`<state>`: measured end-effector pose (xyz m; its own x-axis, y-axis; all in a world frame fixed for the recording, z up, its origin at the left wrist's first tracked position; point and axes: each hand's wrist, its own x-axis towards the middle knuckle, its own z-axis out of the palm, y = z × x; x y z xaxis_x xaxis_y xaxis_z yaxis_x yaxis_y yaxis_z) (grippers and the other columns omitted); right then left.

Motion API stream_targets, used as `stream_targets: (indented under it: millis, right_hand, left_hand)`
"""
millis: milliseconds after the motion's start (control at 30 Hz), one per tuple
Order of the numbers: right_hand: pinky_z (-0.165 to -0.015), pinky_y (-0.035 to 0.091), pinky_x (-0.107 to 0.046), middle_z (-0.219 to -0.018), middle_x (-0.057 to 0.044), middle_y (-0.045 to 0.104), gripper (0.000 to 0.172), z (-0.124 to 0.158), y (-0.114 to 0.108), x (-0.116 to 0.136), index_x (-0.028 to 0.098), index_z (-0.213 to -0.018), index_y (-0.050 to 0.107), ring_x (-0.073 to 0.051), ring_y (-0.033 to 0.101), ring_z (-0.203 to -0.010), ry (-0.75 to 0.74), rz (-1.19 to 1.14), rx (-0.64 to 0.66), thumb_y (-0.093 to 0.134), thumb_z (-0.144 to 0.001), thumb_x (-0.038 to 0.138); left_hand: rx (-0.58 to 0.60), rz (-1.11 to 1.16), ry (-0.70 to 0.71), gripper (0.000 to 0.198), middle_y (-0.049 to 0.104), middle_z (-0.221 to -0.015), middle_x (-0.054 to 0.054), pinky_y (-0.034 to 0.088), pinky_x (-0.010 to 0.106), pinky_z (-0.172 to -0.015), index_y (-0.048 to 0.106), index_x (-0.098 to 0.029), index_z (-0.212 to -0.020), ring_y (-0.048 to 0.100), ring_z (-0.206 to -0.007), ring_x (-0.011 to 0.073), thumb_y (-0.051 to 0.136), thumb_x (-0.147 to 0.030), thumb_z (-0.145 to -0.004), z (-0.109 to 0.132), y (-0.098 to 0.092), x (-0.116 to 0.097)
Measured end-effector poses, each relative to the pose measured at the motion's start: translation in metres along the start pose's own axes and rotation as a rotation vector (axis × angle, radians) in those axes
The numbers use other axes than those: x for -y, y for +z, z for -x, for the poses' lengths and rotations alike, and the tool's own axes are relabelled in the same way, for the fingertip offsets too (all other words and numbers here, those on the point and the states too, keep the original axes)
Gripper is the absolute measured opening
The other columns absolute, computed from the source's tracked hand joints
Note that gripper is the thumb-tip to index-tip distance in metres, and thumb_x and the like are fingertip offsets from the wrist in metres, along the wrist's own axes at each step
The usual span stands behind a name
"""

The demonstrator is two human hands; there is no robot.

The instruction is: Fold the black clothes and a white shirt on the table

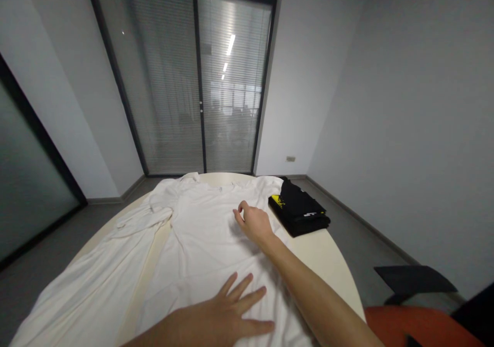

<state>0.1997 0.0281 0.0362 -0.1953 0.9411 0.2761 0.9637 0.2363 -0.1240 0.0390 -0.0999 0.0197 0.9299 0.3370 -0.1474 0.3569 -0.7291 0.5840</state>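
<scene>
A white T-shirt (208,228) lies spread over the round table, its neckline toward the far edge and some wrinkles across the near part. My left hand (227,311) is low in the head view, fingers spread and palm down over the shirt's lower part. Farther forward, my right hand (254,223) is above the shirt's right chest area and casts a shadow on it. Its thumb and index finger are curved with a gap between them, and no cloth shows in it. The remaining fingers are partly hidden.
A second white garment (96,270) lies along the table's left side. Folded black clothes with yellow print (301,208) are stacked at the right. The pale tabletop (328,264) shows near its right edge. A red-seated chair (405,326) stands at lower right.
</scene>
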Motion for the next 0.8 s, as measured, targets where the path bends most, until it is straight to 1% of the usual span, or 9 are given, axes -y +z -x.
stream_targets:
  millis: [100,167,233,267,400,500,567,667,800]
  right_hand:
    - [-0.063,0.036,-0.026,-0.085,-0.003,0.074,0.033,0.02,0.015,-0.007,0.023,-0.107,0.057,-0.018,0.068,-0.073,-0.056,-0.101,-0.044,0.032,-0.104,0.044]
    - [-0.062,0.034,-0.026,-0.086,-0.002,0.074,0.033,0.034,0.02,-0.016,0.022,-0.107,0.058,-0.016,0.068,-0.072,-0.107,-0.133,-0.057,0.032,-0.104,0.042]
    - [-0.063,0.034,-0.025,-0.087,-0.003,0.074,0.032,0.043,0.022,-0.025,0.022,-0.107,0.058,-0.016,0.067,-0.074,-0.151,-0.145,-0.068,0.032,-0.105,0.04]
    - [-0.064,0.034,-0.025,-0.088,-0.003,0.074,0.032,0.047,0.022,-0.028,0.021,-0.107,0.058,-0.016,0.067,-0.074,-0.181,-0.144,-0.068,0.032,-0.105,0.039]
    - [-0.064,0.035,-0.026,-0.086,-0.005,0.072,0.032,0.051,0.018,-0.025,0.019,-0.099,0.06,-0.015,0.066,-0.073,-0.4,-0.078,-0.043,0.033,-0.104,0.035]
    - [-0.061,0.035,-0.027,-0.081,-0.005,0.07,0.029,0.053,0.011,-0.002,0.019,-0.091,0.062,-0.015,0.064,-0.068,-0.654,-0.031,-0.008,0.039,-0.1,0.034]
    - [-0.058,0.035,-0.026,-0.079,-0.004,0.07,0.027,0.058,0.005,0.02,0.02,-0.087,0.062,-0.014,0.063,-0.067,-0.865,-0.064,0.057,0.044,-0.097,0.037]
    - [-0.055,0.036,-0.025,-0.083,0.002,0.071,0.024,0.074,0.001,0.056,0.024,-0.101,0.064,-0.014,0.065,-0.073,-1.16,-0.249,0.198,0.053,-0.093,0.045]
    - [-0.048,0.036,-0.022,-0.099,0.004,0.074,0.022,0.1,0.016,0.09,0.028,-0.112,0.061,-0.011,0.068,-0.074,-1.384,-0.342,0.428,0.061,-0.091,0.033]
  left_hand:
    - [0.017,0.02,0.017,0.067,0.021,-0.163,0.011,0.012,0.069,-0.115,0.041,-0.028,-0.15,0.01,-0.149,0.0421,0.064,-0.026,-0.088,0.007,-0.007,0.005]
    - [-0.03,0.058,0.014,0.075,0.03,-0.161,0.012,0.021,0.059,-0.118,0.043,-0.024,-0.149,0.022,-0.148,0.0378,0.071,-0.04,-0.082,0.014,-0.014,0.015]
    - [-0.16,0.063,-0.074,0.071,0.041,-0.156,0.011,0.031,0.047,-0.118,0.047,-0.023,-0.146,0.037,-0.144,0.0305,0.069,-0.045,-0.083,0.021,-0.02,0.03]
    - [-0.256,0.017,-0.138,0.063,0.044,-0.154,0.011,0.033,0.045,-0.117,0.051,-0.023,-0.142,0.04,-0.142,0.0287,0.066,-0.043,-0.085,0.024,-0.023,0.04]
    - [-0.604,-0.256,-0.431,0.044,0.053,-0.147,0.01,0.032,0.047,-0.117,0.061,-0.022,-0.131,0.045,-0.138,0.0285,0.057,-0.035,-0.09,0.039,-0.031,0.095]
    - [-0.706,-0.314,-0.59,0.044,0.058,-0.141,0.012,0.035,0.048,-0.115,0.063,-0.018,-0.13,0.051,-0.133,0.0293,0.049,-0.039,-0.094,0.053,-0.034,0.136]
    - [-0.729,-0.295,-0.584,0.045,0.056,-0.144,0.011,0.034,0.046,-0.116,0.063,-0.018,-0.13,0.049,-0.135,0.0272,0.043,-0.039,-0.096,0.06,-0.035,0.155]
    - [-0.709,-0.262,-0.549,0.048,0.051,-0.149,0.008,0.031,0.045,-0.119,0.059,-0.019,-0.135,0.043,-0.14,0.0248,0.039,-0.043,-0.098,0.067,-0.035,0.169]
    - [-0.658,-0.251,-0.537,0.049,0.043,-0.154,0.007,0.025,0.047,-0.12,0.053,-0.022,-0.141,0.036,-0.145,0.0246,0.038,-0.043,-0.1,0.069,-0.034,0.175]
